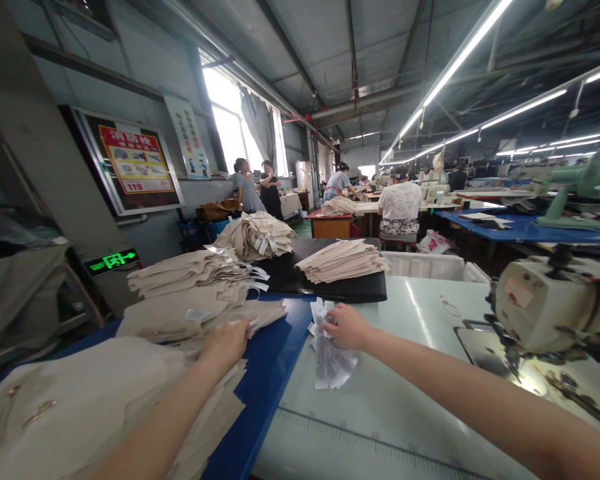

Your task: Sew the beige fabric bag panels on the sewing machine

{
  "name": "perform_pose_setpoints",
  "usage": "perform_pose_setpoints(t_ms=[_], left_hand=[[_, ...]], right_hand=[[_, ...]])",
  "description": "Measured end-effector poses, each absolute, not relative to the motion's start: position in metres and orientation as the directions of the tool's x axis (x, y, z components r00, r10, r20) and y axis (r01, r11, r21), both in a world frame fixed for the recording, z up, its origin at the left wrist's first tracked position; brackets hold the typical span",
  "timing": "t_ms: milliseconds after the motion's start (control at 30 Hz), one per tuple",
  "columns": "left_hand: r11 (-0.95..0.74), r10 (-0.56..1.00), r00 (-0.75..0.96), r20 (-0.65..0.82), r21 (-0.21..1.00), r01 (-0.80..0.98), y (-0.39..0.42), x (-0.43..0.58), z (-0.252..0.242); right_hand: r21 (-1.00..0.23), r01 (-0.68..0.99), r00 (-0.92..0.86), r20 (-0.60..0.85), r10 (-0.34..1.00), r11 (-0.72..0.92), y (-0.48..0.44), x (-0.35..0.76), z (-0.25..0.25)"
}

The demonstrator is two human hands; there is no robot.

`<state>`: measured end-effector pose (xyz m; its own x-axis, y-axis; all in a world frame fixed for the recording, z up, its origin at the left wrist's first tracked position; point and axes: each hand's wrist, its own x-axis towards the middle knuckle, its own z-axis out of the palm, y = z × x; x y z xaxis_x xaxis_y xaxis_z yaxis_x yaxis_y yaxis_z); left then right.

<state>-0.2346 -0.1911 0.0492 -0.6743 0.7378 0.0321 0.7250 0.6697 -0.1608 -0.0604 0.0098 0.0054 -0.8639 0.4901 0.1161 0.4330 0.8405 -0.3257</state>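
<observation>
My left hand (225, 343) lies on a beige fabric piece (180, 320) on top of a pile at the left, fingers curled down over the cloth edge. My right hand (347, 325) rests on a bundle of white labels in clear plastic (330, 357) lying on the pale sewing table (405, 413), its fingers pinching the top of the bundle. More stacks of beige cut pieces (195, 270) sit behind the left hand. Another beige stack (343, 260) lies on a black cloth (345, 288).
A sewing machine (550, 307) stands at the right. A blue table surface (275, 373) runs between the fabric piles and the pale table. White bins (430, 265) stand behind. Other people stand and sit at tables farther back.
</observation>
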Motion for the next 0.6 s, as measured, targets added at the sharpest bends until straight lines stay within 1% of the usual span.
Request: perform_pose_setpoints(t_ms=[133,300,467,533,600], left_hand=[[0.667,0.741,-0.671,0.037,-0.160,0.728,-0.191,-0.236,0.048],[0.669,0.739,-0.673,0.040,-0.172,0.724,-0.191,-0.237,0.046],[0.657,0.746,-0.666,0.023,-0.195,0.729,-0.195,-0.231,0.046],[0.653,0.748,-0.663,0.019,-0.200,0.731,-0.197,-0.228,0.046],[0.655,0.746,-0.666,0.015,-0.204,0.728,-0.197,-0.226,0.043]], right_hand=[[-0.358,0.414,-0.860,0.146,0.488,0.837,0.011,-0.051,-0.001],[-0.396,0.322,-0.888,0.189,0.420,0.860,-0.002,-0.039,-0.014],[-0.397,0.305,-0.879,0.234,0.416,0.866,-0.006,-0.040,-0.006],[-0.382,0.263,-0.887,0.265,0.378,0.886,-0.009,-0.049,0.004],[-0.363,0.184,-0.907,0.295,0.300,0.914,-0.016,-0.066,0.017]])
